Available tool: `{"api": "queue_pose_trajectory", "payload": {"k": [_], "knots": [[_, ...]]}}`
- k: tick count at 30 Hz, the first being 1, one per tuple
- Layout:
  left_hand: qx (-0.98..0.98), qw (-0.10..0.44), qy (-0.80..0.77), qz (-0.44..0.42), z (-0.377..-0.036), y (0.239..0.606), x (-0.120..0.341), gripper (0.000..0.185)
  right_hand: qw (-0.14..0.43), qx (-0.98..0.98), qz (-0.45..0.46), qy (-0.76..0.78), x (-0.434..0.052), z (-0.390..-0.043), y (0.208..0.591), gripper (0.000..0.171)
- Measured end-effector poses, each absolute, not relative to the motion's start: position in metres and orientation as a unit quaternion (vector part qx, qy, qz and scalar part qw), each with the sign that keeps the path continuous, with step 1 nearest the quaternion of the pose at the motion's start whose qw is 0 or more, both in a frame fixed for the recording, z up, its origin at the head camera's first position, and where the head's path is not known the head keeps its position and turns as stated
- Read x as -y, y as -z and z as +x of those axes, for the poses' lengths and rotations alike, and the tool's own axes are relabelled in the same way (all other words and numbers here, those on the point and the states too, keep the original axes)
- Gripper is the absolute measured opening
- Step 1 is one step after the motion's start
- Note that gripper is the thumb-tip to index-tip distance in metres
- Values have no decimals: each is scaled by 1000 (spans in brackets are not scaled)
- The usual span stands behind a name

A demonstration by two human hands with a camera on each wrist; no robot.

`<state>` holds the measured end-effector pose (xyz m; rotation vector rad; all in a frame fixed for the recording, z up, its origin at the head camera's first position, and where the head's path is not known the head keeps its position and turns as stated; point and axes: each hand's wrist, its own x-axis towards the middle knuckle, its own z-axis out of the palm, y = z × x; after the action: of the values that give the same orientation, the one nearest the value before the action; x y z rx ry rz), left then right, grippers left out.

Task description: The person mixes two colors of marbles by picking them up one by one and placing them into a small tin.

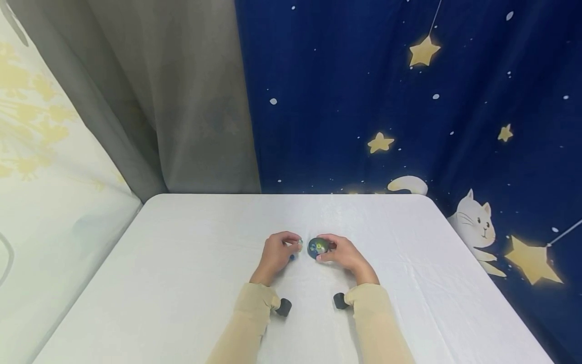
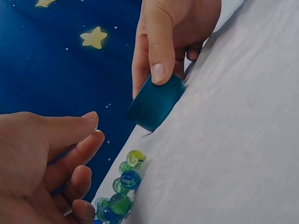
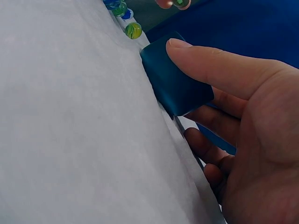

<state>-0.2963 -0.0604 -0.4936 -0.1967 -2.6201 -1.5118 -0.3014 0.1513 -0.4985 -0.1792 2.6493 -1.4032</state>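
A dark teal cup (image 1: 317, 247) lies tipped on its side on the white table (image 1: 182, 283), its mouth toward my left hand. My right hand (image 1: 325, 252) grips it, thumb on the top of its wall (image 2: 156, 100) (image 3: 175, 81). Several green and blue glass marbles (image 2: 124, 186) lie in a loose cluster on the cloth just in front of the cup (image 3: 126, 18) (image 1: 293, 257). My left hand (image 1: 294, 246) hovers over them with thumb and forefinger drawn together (image 2: 93, 128), and in the head view a pale marble (image 1: 299, 244) sits at those fingertips.
The white cloth covers the table and shows slight wrinkles. A grey curtain (image 1: 182, 101) and a dark blue star-and-cat backdrop (image 1: 409, 101) hang close behind the far edge. A pale patterned sheet (image 1: 45, 151) stands along the left side. Black wrist cameras (image 1: 284, 307) sit near both sleeves.
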Motion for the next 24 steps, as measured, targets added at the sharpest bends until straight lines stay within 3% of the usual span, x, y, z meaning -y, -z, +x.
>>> {"api": "queue_pose_trajectory", "payload": {"k": [10, 24], "knots": [[860, 56, 502, -78, -296, 493, 55, 11, 62, -875, -65, 476, -150, -303, 500, 56], [853, 111, 501, -97, -292, 497, 43, 15, 55, -876, -74, 473, -151, -302, 501, 56]]}}
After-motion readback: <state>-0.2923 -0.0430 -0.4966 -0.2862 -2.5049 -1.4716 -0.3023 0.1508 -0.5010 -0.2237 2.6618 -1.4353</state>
